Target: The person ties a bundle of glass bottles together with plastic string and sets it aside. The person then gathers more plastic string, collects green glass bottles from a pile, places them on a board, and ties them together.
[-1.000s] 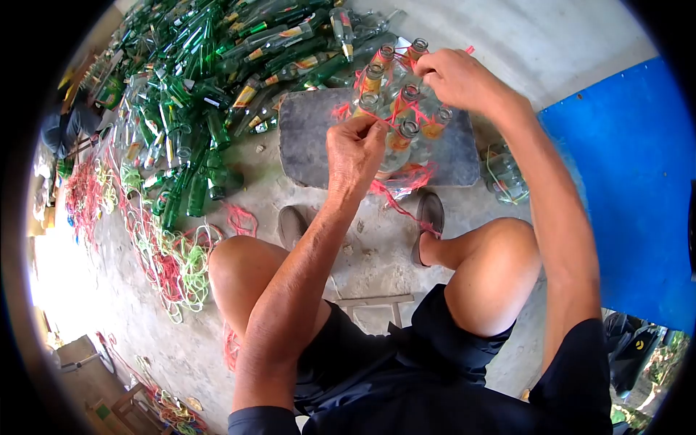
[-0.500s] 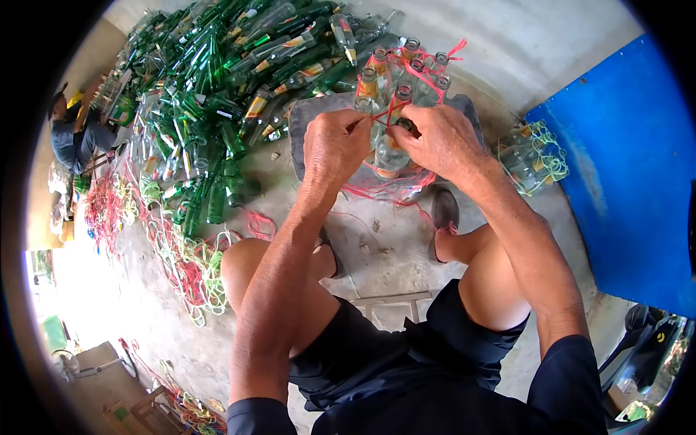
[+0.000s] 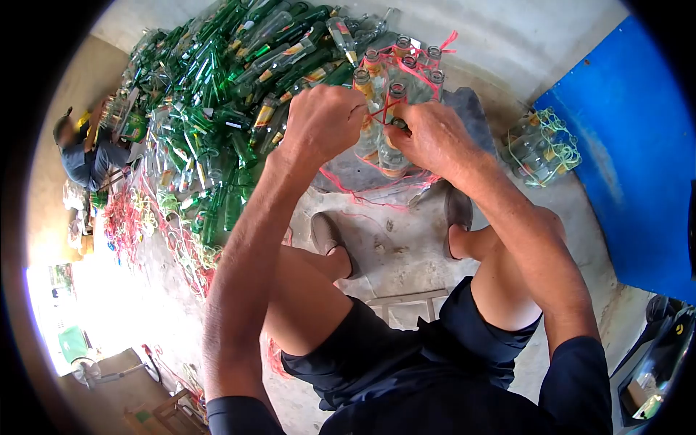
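A cluster of upright clear glass bottles stands on a dark slab, with red twine crossed among the necks. My left hand is closed on the twine at the left of the cluster. Fingers of my right hand are pinched on the twine at the nearest bottle neck, which they partly cover. Between the two hands the twine runs in a short stretch. More red twine lies loose around the bottle bases and over the slab's near edge.
Many green and clear bottles are heaped at the left. Tangled red and green twine lies on the floor. A netted bottle bundle stands beside a blue panel. Another person sits at the far left.
My right hand has come down from the far bottles to the nearest neck. My left hand has moved to the left, away from the cluster, with the twine. The view has shifted.
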The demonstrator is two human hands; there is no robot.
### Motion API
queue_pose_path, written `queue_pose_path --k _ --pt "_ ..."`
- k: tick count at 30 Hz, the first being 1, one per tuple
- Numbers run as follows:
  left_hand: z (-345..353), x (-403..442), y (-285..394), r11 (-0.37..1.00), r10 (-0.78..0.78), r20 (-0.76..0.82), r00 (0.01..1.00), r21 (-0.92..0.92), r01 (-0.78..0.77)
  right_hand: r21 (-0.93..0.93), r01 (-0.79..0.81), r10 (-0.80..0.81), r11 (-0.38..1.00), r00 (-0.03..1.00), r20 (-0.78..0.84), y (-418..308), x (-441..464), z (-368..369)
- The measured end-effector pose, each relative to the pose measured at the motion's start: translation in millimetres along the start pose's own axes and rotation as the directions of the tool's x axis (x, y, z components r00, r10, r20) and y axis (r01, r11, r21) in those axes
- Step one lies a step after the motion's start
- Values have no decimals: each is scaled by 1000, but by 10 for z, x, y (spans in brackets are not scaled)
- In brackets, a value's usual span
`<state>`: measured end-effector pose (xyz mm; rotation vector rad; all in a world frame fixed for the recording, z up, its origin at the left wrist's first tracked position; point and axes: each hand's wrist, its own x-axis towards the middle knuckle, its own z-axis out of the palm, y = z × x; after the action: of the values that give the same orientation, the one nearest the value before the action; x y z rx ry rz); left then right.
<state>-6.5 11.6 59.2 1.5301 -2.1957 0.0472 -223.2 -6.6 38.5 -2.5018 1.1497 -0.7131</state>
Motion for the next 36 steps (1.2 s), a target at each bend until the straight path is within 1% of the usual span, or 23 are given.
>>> queue_pose_path --k 2,3,5,6,9,12,15,18,19,21,22,24,27,29,30,32,33,35,36 --pt "-42 134 -41 987 100 83 991 121 -110 6 -37 37 999 999 37 -12 -7 -35" --pt "-98 213 -33 980 107 146 983 153 -130 -12 -15 16 1000 1000 22 2 -14 -20" --pt "-100 327 -91 959 217 166 962 147 -241 -51 33 -33 998 999 -2 15 -26 33" --pt "-85 378 -126 945 269 176 947 143 -295 -50 28 -27 998 1000 11 9 -26 20" --pt "-51 535 -240 973 224 224 948 6 -232 -46 25 -25 999 1000 19 -15 -23 -9" --pt "-12 652 -327 995 55 311 949 -94 -27 -44 35 -36 998 999 -8 -26 -34 -14" --pt "-12 704 -381 985 22 421 907 -163 51 -38 18 -18 999 1000 -1 -15 -41 0" --pt "102 631 -570 970 33 376 926 -235 61 -19 12 -12 1000 1000 -8 -13 -63 7" --pt "128 598 -599 955 7 362 932 -277 101 -15 21 -21 1000 999 -25 -24 -65 -2" --pt "162 459 -617 915 -51 335 941 -362 179 -10 31 -31 999 999 -37 -22 -61 -8" --pt "215 374 -633 896 -87 284 955 -396 200 -7 31 -31 999 999 -29 -14 -74 5" --pt "294 258 -632 857 -157 180 971 -463 225 2 19 -19 1000 999 -28 -8 -95 17" --pt "332 147 -559 789 -231 104 967 -562 249 30 7 -6 1000 999 -44 -9 -139 39" --pt "294 102 -461 747 -367 177 913 -529 403 55 22 -19 998 997 -69 24 -155 68" --pt "277 75 -405 716 -435 209 876 -510 477 64 -9 13 998 998 -59 26 -150 72" --pt "257 -2 -317 670 -457 235 858 -543 506 91 -72 76 993 996 -42 4 -133 93" --pt "260 -12 -311 647 -465 247 850 -561 517 92 -77 81 993 996 -47 -8 -119 91" --pt "425 -44 -389 525 -500 269 823 -662 535 92 -89 93 992 994 -50 -28 -136 90" --pt "434 -44 -390 462 -516 279 810 -706 538 63 -82 86 995 995 -58 -26 -131 102"
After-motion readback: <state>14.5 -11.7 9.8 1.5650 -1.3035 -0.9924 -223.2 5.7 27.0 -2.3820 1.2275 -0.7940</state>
